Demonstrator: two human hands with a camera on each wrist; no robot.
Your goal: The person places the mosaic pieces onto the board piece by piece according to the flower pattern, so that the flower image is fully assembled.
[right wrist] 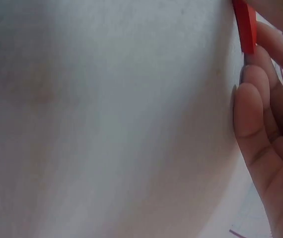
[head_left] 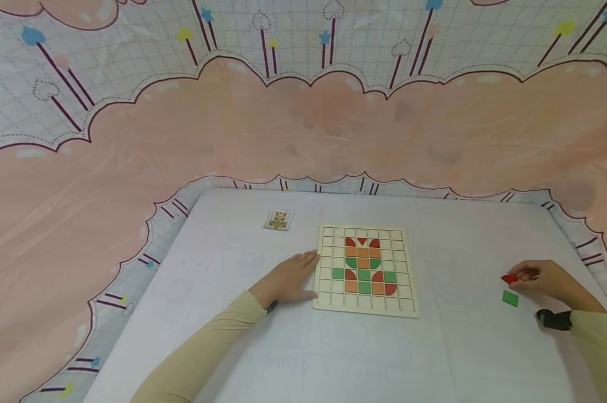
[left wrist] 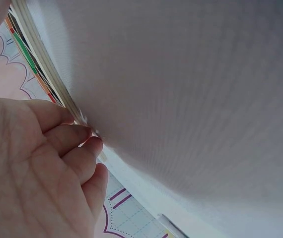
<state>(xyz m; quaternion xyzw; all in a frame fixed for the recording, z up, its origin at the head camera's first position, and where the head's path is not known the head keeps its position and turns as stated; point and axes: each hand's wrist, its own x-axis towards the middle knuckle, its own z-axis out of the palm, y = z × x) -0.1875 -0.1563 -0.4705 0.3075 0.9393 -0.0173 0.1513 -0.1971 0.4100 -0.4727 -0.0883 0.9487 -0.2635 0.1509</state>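
Observation:
A pale square grid board point(head_left: 406, 302) lies on the white table, bearing red, orange and green pieces set in a flower-like pattern. My left hand point(head_left: 288, 278) rests beside the board's left edge, fingers stretched out and touching it. In the left wrist view, the fingertips meet the side of the board point(left wrist: 44, 59). Far to the right, my right hand point(head_left: 542, 280) pinches a red piece point(head_left: 508, 279) between thumb and fingers. The right wrist view shows the same red piece point(right wrist: 246, 27) near the tabletop. Just below that hand lies a green square piece point(head_left: 510, 298).
A small pattern card point(head_left: 278, 219) with a similar flower picture lies beyond the board, to its upper left. White cloth covers the table point(head_left: 333, 358). Behind and around it hangs a pink and white patterned fabric point(head_left: 308, 134).

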